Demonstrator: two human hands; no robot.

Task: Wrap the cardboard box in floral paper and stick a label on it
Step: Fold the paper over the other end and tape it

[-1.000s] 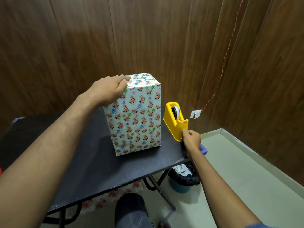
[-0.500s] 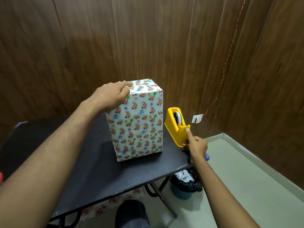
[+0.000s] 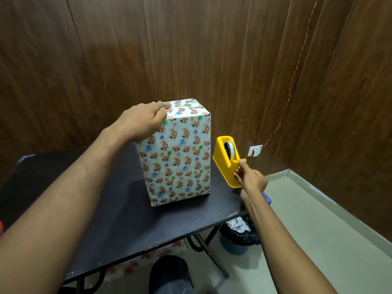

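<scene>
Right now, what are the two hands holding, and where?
Left hand holds the wrapped box at its top corner; right hand pinches at the tape dispenser's cutter end.

Single head-worn wide-angle view, no second camera to overlap with; it looks forward and down from above the near edge of the black folding table [image 3: 131,221], facing a corner of dark wood-panelled wall [image 3: 212,49]. Both forearms run in from the bottom corners, so the tall floral-wrapped cardboard box [image 3: 176,153] and the yellow plastic tape dispenser [image 3: 224,164] sit within arm's reach, mid-frame. Lens distortion bows the panel seams toward the edges, and pale green floor [image 3: 318,219] fills the lower right.
</scene>
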